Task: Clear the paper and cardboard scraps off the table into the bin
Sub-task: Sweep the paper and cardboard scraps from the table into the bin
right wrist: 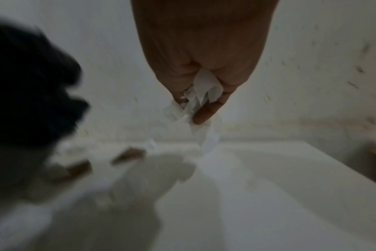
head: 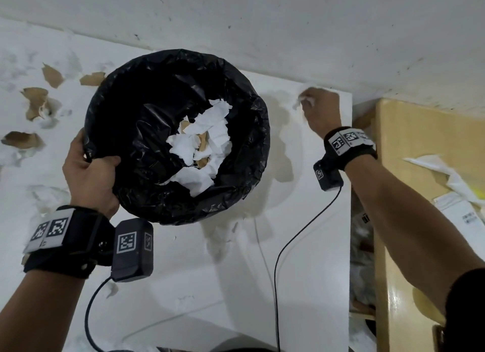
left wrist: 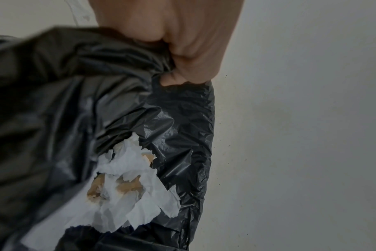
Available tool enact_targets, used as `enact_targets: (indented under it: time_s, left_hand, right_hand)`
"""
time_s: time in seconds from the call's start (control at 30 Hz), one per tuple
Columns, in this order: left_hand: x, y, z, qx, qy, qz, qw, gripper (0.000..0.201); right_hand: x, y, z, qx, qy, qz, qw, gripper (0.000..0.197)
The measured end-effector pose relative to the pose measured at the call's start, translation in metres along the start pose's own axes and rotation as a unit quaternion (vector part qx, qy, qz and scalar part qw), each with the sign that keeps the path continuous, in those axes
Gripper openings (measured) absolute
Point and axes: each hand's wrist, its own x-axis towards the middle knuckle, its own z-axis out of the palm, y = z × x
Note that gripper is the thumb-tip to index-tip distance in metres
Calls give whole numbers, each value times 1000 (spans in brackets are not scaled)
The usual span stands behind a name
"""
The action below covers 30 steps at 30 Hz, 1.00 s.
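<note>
White table (head: 301,246), left hand (head: 90,173) gripping bin (head: 147,131), right hand (head: 321,108) pinching paper (right wrist: 201,95)

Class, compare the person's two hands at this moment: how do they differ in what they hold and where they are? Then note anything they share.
The left hand grips the rim of the bin, lined with a black bag; the right hand pinches white paper scraps. The left hand is at the bin's near left side; the right hand reaches over the table's far right corner. Both have fingers curled in a grip, and both wrists wear black bands.
</note>
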Motion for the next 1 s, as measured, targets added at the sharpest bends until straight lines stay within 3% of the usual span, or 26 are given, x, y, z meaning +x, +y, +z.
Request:
enact_targets:
  time_s: [0.1,0.2,0.33,0.47,0.67,0.87,1.0]
  left_hand:
    - [0,4,0,0,-6,5,1000,69]
    - [-3,6,1,-7,-3,12,1000,70]
    - [-12,10,-5,-23,-7,15,1000,70]
    - [-24,13,-24,-34,1,16,999,70]
    - [-46,14,-79,-56,20,27,998,74]
    - [-83,4,-173,-62,28,42,997,74]
    - [-111,-14,-254,-56,45,64,995,72]
  right_hand:
    - [-8,-57,-41,96,61,-95,989,20]
    - [-30,-115,-65,155,62,-196,966,18]
    - [-69,-171,-59,145,-25,-283,948,19]
    - [-104,-195,-38,94,-118,-329,932,37]
    - [-156,-216,-32,68,-107,-341,931,49]
    - [-233,-234,-45,85,-26,-334,938,41]
    - [-298,-229,-35,123,39,-292,948,31]
